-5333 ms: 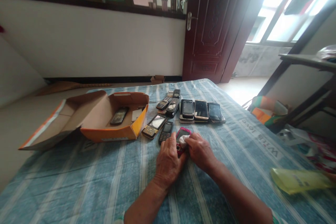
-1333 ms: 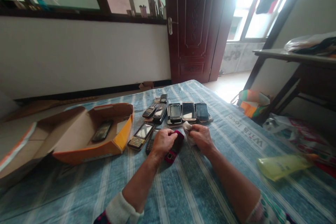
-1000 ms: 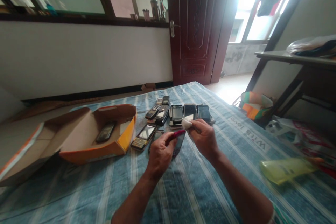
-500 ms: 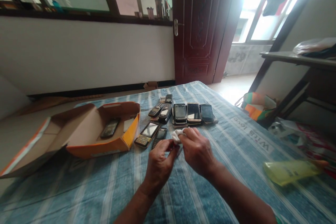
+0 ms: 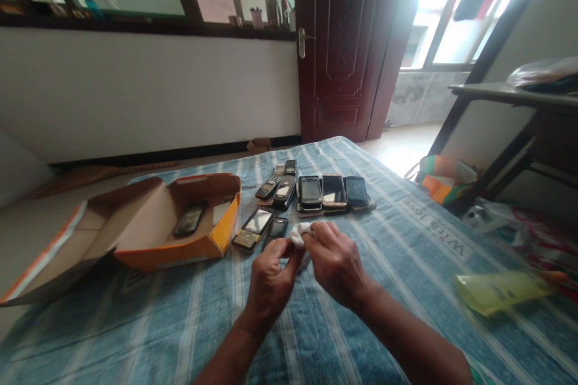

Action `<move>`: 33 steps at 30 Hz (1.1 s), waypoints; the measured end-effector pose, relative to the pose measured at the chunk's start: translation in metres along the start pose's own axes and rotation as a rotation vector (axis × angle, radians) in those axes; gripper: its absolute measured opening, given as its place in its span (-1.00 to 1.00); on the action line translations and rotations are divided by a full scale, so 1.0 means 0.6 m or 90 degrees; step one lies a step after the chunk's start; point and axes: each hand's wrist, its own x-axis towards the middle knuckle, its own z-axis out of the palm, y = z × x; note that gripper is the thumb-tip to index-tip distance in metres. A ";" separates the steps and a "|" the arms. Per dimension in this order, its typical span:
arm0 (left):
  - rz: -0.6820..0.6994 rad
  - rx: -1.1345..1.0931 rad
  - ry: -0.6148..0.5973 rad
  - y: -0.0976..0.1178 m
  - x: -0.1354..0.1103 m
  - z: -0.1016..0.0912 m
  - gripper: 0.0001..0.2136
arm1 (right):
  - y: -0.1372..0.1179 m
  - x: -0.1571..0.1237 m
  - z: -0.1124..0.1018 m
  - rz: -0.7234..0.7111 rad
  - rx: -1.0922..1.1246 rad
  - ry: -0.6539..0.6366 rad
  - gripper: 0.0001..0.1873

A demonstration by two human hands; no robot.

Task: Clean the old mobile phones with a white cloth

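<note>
My right hand [image 5: 336, 258] is closed around a crumpled white cloth [image 5: 300, 234]. Fingers and thumb of my left hand [image 5: 274, 271] pinch together right beside the cloth, touching it; whatever small thing they grip is hidden. Just beyond the hands lie a phone with a yellowish keypad [image 5: 253, 230] and a dark keypad phone [image 5: 277, 228], partly covered by my left hand. Farther back are a small pile of keypad phones [image 5: 284, 191] and three stacks topped by a dark phone [image 5: 310, 192], a white-framed phone [image 5: 333, 190] and another dark phone [image 5: 356, 190].
An open orange cardboard box [image 5: 180, 255] on the left holds a black phone [image 5: 189, 219]. A blue striped bedsheet [image 5: 388, 325] lies under everything. On the right rests a yellow plastic packet [image 5: 501, 292]. A dark red door [image 5: 338, 48] and a shelf [image 5: 515, 95] stand beyond.
My right hand and the white cloth have shifted slightly left, closer over the fingertips of my left hand. The phones and box stay in place.
</note>
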 end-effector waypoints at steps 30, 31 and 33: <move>-0.204 -0.119 -0.007 -0.017 0.018 -0.050 -0.69 | 0.055 0.001 0.030 0.518 0.445 -0.001 -0.79; -0.208 -0.142 0.003 -0.021 0.014 -0.043 -0.69 | 0.056 -0.001 0.030 0.481 0.410 0.000 -0.80; -0.209 -0.180 0.016 -0.028 0.007 -0.029 -0.67 | 0.059 -0.004 0.033 0.418 0.357 -0.002 -0.78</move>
